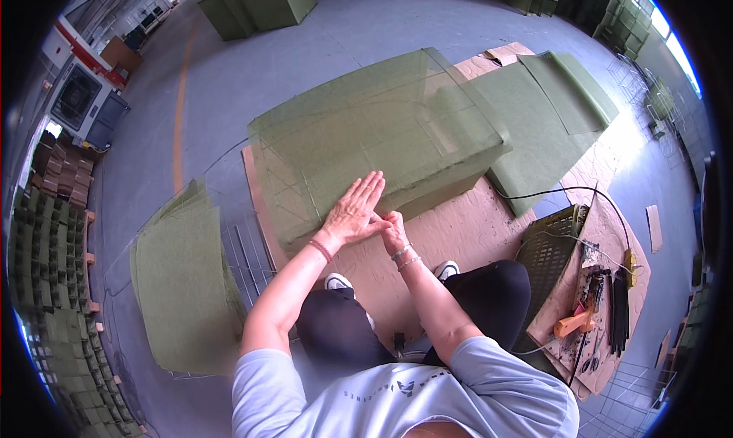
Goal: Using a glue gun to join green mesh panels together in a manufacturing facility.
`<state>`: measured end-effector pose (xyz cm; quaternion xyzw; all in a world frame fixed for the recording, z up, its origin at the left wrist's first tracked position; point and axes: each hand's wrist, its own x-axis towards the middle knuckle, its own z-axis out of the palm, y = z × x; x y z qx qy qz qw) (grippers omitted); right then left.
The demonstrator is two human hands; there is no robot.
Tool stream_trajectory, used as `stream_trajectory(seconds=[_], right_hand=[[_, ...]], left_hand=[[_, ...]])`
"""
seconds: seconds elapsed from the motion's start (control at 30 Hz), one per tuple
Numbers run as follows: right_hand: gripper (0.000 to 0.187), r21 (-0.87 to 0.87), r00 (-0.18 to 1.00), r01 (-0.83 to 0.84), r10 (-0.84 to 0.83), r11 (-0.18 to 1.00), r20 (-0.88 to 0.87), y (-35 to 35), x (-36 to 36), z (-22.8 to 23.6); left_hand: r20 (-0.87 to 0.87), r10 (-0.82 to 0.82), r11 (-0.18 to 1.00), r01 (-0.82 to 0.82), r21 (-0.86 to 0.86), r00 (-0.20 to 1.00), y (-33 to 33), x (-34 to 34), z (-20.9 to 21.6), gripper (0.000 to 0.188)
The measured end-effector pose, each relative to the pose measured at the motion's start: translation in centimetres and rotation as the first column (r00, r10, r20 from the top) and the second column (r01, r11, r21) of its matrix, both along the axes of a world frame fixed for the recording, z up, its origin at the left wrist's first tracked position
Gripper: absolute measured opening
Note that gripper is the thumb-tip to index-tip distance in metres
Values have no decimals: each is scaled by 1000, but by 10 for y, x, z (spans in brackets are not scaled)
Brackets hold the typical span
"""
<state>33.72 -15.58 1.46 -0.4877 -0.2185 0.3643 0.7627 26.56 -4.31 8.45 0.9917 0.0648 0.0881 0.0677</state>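
Observation:
A box-shaped wire frame covered in thin green fabric lies in front of me, the wires showing faintly through the cloth. My left hand rests flat on its near edge, fingers stretched out together and pointing away from me. Close beside it, at the same edge, my right hand is closed with curled fingers, near the left thumb. Whatever the right fingers hold, if anything, is hidden. Under the box lies a cardboard sheet. Another green fabric sheet spreads out at its right, partly folded over at the far end.
At my left, green fabric sheets lie stacked over wire frames. To my right, a plastic crate stands by cardboard bearing an orange glue gun, black sticks and scissors. A black cable arcs beside the box. Green boxes stand far off.

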Motion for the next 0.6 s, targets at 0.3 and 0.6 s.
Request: stream_trajectory(seconds=[0.3,0.6], right_hand=[[15,-69,990,-15,6,998,-143,-8,41,0],[23,-104,994,29,-40,994,-99,-2,44,-13]], left_hand=[[12,-19,999,18,46,1000,-8,15,7,102],[6,-23,999,23,29,1000,-8,16,9,102]])
